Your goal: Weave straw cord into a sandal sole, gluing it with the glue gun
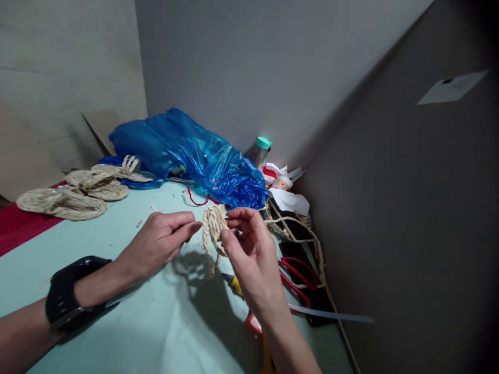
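A small bundle of braided straw cord (214, 228) hangs above the pale green tabletop, its loose ends dangling. My right hand (251, 244) pinches the bundle's right side between thumb and fingers. Just left of it, my left hand (166, 236) is closed, thumb pressed against the fingers, its tip close to the braids; whether a strand lies in that pinch is too small to see. Under and beside my right hand lie red-handled scissors (300, 275) and a yellow and black tool (235, 283), partly covered.
Woven straw sandals (62, 202) lie at the left on red cloth (23, 228). A blue plastic bag (187, 150) fills the back. Behind stand a green-capped bottle (262, 149) and a paper cup (282, 182). A translucent strip (331, 315) sticks out right, near the wall (409, 218).
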Action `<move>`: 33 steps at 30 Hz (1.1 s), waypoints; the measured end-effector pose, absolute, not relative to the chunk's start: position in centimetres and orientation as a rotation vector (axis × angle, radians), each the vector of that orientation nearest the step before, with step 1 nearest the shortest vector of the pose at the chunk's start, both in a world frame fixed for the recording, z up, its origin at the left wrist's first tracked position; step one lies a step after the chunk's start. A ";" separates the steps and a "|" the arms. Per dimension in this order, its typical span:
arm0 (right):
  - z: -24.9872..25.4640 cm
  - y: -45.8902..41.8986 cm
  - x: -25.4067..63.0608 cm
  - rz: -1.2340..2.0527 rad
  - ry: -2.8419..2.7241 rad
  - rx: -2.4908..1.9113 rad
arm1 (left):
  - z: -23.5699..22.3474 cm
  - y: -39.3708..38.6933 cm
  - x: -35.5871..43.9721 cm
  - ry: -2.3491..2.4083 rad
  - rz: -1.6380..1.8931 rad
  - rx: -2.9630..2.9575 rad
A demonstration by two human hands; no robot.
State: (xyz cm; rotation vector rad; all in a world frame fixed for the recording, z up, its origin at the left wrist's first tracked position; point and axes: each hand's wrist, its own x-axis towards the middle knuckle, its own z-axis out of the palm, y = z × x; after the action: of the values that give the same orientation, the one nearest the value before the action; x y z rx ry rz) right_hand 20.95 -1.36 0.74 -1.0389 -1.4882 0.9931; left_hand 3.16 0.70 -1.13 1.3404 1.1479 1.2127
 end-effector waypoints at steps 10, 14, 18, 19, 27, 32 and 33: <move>0.3 -1.2 20.9 0.981 -1.508 -1.085 | -1.4 1.5 2.9 1.120 1.124 1.601; 0.2 -1.2 20.9 0.980 -1.512 -1.094 | -1.1 1.3 3.0 1.098 1.123 1.573; 0.3 -1.3 20.8 0.960 -1.521 -1.093 | -1.3 1.0 3.0 1.091 1.101 1.485; 0.4 -1.3 20.7 0.953 -1.525 -1.090 | -1.4 0.9 3.0 1.098 1.110 1.461; 0.4 -1.8 20.6 0.839 -1.589 -1.061 | -0.9 0.5 2.4 1.028 1.335 1.363; 0.2 -2.4 20.0 0.654 -1.710 -1.036 | 0.3 -0.7 3.3 0.741 1.230 1.222; 0.1 -2.6 19.9 0.606 -1.737 -1.035 | 0.4 -0.8 3.4 0.733 1.196 1.188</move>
State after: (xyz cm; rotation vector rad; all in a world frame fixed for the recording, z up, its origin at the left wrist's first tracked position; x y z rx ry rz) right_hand 19.90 -2.58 0.14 -1.0346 -1.7368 0.6059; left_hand 3.40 -0.80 0.38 1.1884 0.7329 1.1960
